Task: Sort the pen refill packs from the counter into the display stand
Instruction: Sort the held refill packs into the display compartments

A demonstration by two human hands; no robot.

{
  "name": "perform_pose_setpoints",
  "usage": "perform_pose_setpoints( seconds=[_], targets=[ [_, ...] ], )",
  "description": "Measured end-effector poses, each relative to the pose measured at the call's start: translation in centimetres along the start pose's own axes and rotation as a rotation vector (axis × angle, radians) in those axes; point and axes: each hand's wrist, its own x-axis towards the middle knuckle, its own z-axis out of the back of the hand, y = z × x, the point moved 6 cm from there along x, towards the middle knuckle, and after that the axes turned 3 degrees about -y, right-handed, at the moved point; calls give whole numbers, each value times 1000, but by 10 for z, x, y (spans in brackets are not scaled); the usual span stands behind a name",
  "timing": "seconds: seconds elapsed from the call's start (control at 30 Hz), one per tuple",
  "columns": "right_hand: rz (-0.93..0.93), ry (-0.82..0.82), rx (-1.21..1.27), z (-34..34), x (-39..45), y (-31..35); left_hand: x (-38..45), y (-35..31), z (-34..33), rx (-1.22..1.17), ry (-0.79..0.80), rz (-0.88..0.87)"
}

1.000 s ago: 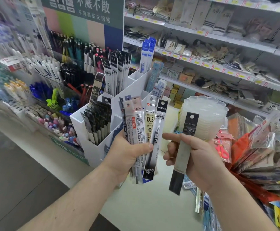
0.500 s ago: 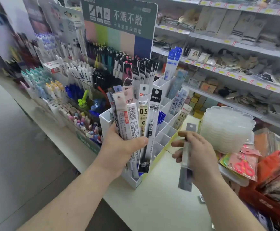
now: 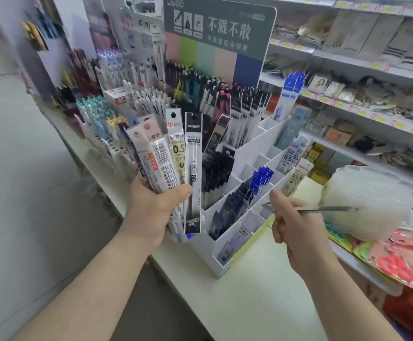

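My left hand (image 3: 151,212) grips a fanned bundle of several pen refill packs (image 3: 173,158), held upright in front of the white display stand (image 3: 249,153). The stand's stepped compartments hold black, navy and blue refill packs. My right hand (image 3: 296,222) pinches a single thin dark refill pack (image 3: 328,209), seen edge-on and lying nearly flat, pointing right. It hovers just right of the stand's lower front compartments, above the counter (image 3: 262,299).
A stack of clear plastic trays (image 3: 372,200) stands right of my right hand. Packaged scissors (image 3: 394,262) lie at the right edge. Racks of pens (image 3: 131,109) fill the space behind the stand, and shelves of goods (image 3: 360,94) run along the back.
The view has swung right and closer to the stand. My right hand turned its single pack from hanging upright to lying flat and edge-on. The left hand keeps its bundle.
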Motion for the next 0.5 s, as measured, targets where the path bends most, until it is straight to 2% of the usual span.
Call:
perform_pose_setpoints(
  seconds=[0.23,0.37,0.5],
  targets=[
    [-57,69,-66,-14,0,-3,4,6,15,-17,-75,11],
    [88,177,-214,-26,-5,10,4,11,18,-28,-95,23],
    [220,158,-293,-33,-7,22,4,15,20,-22,-86,28]
  ],
)
